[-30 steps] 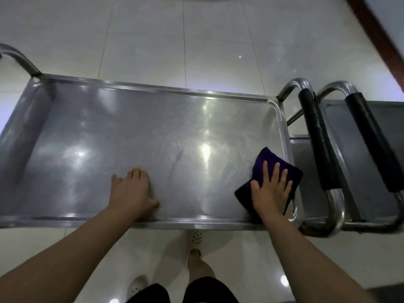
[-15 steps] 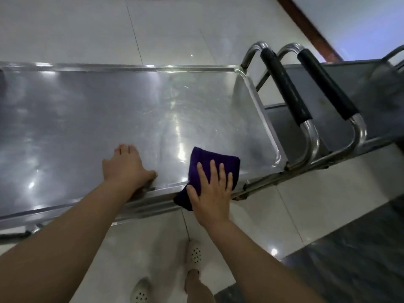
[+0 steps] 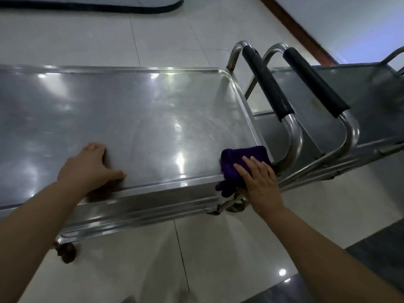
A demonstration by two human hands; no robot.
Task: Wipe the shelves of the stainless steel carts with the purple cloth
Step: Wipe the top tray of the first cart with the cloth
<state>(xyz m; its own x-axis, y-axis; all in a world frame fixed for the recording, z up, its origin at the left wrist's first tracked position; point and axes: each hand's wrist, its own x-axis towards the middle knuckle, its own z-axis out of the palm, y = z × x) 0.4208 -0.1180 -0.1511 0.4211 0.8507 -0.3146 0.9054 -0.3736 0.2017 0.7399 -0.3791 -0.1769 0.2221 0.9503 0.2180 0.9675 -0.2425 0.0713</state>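
- Purple cloth [image 3: 240,162] is bunched up at the near right corner of the cart's top shelf [image 3: 135,119], sitting on the corner with its lower edge hanging over the front rim.
- my right hand [image 3: 259,182] is flat on top of it, fingers straight and a bit spread, pressing it down on that corner rather than pinching it.
- my left hand [image 3: 87,169] is planted on the shelf near the front rim, well apart from the cloth. Thumb sticks out along the rim; fingers look curled down at the tips, but honestly can't tell if they're hooked on anything, nothing's in that hand.
- second cart [image 3: 360,110] is parked just beside the first on the right, both black-padded handles [image 3: 265,83] side by side between the two shelves.
- shelf steel is shiny with glare spots; pale tiled floor [image 3: 87,33] underneath, and a brownish caster [image 3: 66,252] shows at the near left leg.
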